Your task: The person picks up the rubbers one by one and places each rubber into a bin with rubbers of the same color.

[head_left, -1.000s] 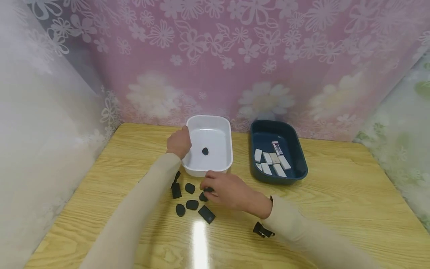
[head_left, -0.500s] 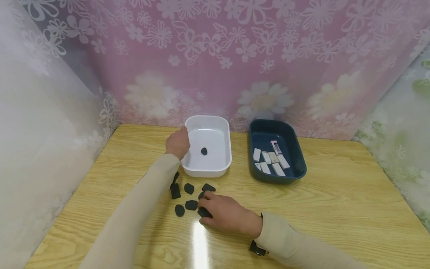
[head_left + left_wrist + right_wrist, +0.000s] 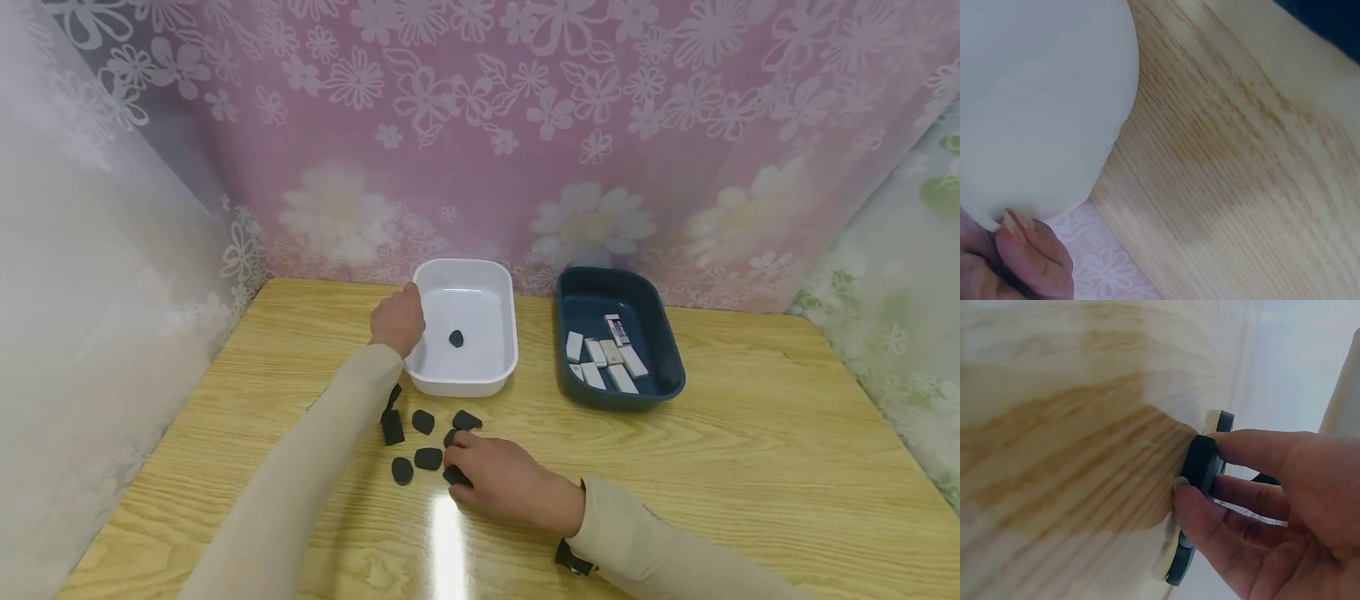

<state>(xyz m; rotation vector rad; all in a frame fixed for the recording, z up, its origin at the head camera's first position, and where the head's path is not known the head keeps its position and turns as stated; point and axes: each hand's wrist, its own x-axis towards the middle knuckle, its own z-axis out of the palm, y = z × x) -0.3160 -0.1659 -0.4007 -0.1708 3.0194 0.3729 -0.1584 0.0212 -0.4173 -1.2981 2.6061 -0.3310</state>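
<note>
My left hand [image 3: 397, 319] grips the left rim of a white basin [image 3: 463, 388]; in the left wrist view the fingertips [image 3: 1034, 253] curl over the rim. A single black piece [image 3: 456, 338] lies inside the basin. In front of it, my right hand [image 3: 504, 482] pinches a black rectangular block [image 3: 1200, 464] between thumb and fingers, close over the table. Several other black pieces lie around: a pointed one [image 3: 467, 420] near the basin, a rounded one [image 3: 423, 422], an oval one [image 3: 402, 471] and a rectangular one [image 3: 393, 427] beside the left sleeve.
A dark blue basin [image 3: 667, 392] stands to the right, holding several white blocks [image 3: 621, 379] and one with a printed sleeve [image 3: 617, 330]. A flowered pink curtain [image 3: 480, 167] hangs behind the wooden table [image 3: 750, 433].
My right hand has let go of the pointed black piece near the white basin, moved toward the front and taken hold of the rectangular block. My left hand stays on the rim.
</note>
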